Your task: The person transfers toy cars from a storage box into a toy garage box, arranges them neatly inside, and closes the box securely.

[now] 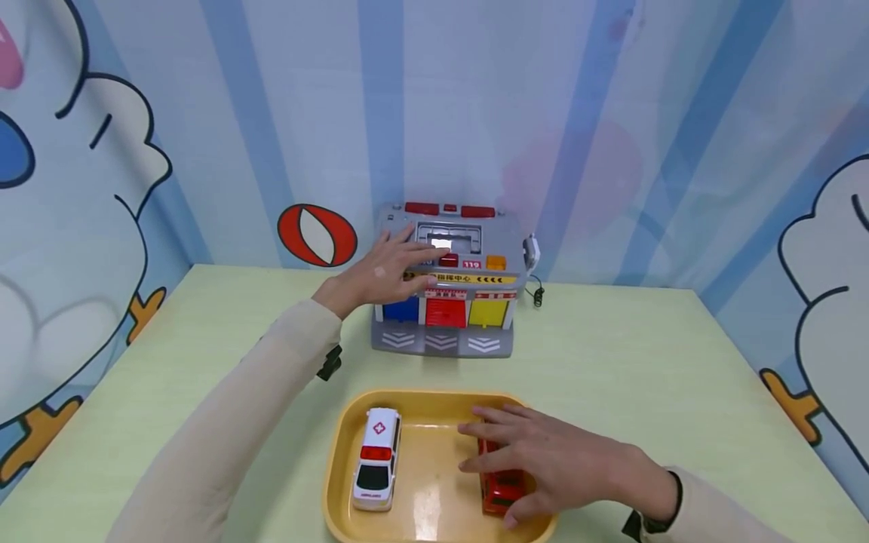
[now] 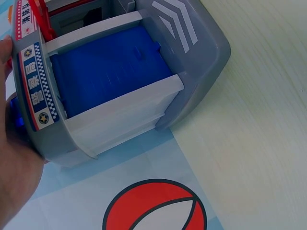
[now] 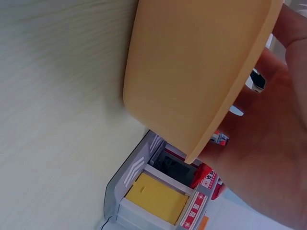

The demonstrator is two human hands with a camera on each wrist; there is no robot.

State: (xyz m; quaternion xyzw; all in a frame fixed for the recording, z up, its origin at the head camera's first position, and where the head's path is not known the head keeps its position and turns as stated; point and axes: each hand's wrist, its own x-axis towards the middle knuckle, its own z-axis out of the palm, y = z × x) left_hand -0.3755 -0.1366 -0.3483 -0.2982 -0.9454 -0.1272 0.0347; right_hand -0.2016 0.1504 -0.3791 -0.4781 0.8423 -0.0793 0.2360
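A grey toy rescue station stands against the backdrop, with blue, red and yellow garage doors. My left hand rests on its roof, fingers extended, a fingertip at the red button. The blue door is down; the red door is swung up in the left wrist view, a dark bay beneath it. My right hand is over a red toy car in the yellow tray, fingers spread and partly covering it. Whether they touch the car, I cannot tell.
A white toy ambulance lies in the left part of the tray. At the station's right side is a white-and-grey piece with a dark coiled cord. A printed curtain borders the pale table.
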